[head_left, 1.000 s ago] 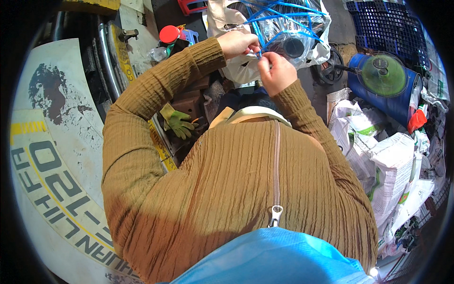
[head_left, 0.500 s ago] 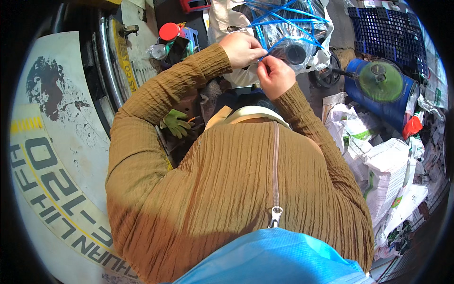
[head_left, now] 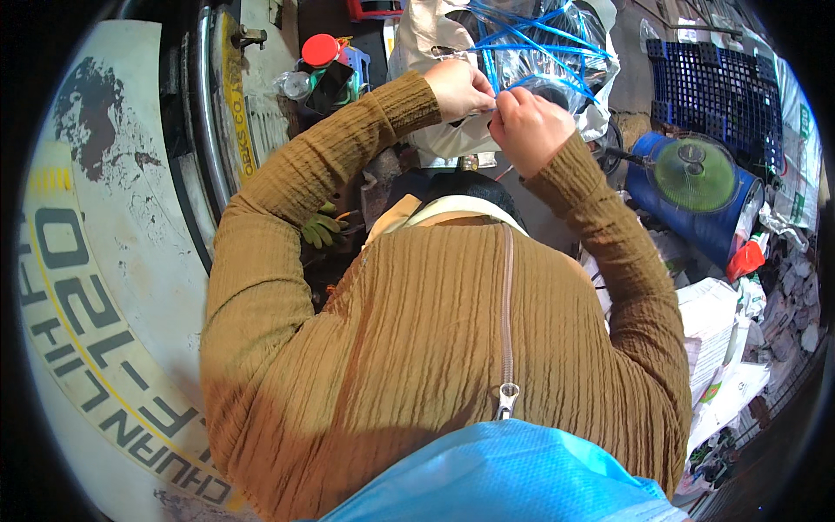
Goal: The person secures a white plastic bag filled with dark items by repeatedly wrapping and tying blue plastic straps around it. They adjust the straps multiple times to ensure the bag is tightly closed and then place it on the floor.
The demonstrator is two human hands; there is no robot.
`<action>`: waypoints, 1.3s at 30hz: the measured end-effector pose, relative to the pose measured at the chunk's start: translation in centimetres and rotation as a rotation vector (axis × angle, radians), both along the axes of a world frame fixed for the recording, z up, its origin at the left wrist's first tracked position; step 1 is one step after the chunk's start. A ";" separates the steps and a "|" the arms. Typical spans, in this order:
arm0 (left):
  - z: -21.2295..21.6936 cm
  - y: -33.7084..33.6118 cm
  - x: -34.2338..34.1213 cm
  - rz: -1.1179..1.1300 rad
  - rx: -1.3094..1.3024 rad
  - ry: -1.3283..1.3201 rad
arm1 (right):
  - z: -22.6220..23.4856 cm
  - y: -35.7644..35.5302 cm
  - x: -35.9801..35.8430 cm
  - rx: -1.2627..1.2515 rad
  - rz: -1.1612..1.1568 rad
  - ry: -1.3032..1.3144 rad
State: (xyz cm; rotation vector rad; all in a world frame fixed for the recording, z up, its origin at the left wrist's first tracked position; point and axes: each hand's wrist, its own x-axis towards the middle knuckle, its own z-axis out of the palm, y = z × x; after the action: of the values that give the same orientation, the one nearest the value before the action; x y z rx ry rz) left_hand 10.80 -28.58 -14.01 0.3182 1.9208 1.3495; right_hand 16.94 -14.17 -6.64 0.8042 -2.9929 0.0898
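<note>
A bundle of dark things under clear plastic film (head_left: 522, 65) stands ahead of me, crisscrossed with blue string (head_left: 490, 70). A white plastic bag (head_left: 424, 35) spreads around and beneath it. At the bundle's near side, my left hand (head_left: 459, 90) pinches the string between thumb and fingers. Close on its right, my right hand (head_left: 534, 129) has its fingers curled in on the same string. The fingertips of both hands almost meet. Part of the bundle's near side is hidden behind my right hand.
On the left is a white machine panel (head_left: 130, 235) beside a metal bar. A red-lidded jar (head_left: 320, 50) and a green glove (head_left: 322, 228) lie nearer. To the right are a blue drum (head_left: 687, 209), a round green-meshed fan (head_left: 694, 174), a blue crate (head_left: 718, 96) and white sacks (head_left: 709, 322).
My right hand has moved up and a little to the right, with its elbow farther out. My left hand has shifted slightly right and stays on the string.
</note>
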 end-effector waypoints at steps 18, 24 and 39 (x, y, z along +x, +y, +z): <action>0.0 0.0 2.9 0.273 -0.082 0.247 | 1.9 0.5 -1.6 0.184 0.359 -0.206; 0.3 -0.1 2.6 0.243 -0.067 0.186 | -2.4 -0.6 1.1 0.195 0.196 -0.005; 0.9 -1.0 1.9 0.082 -0.066 0.209 | 0.6 0.4 -2.4 0.038 0.204 0.013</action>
State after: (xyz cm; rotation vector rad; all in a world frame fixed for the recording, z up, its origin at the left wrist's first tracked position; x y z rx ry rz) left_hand 12.69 -29.54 -13.11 0.3632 2.1671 1.3463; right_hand 14.54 -13.72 -6.02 1.1079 -2.8991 0.0346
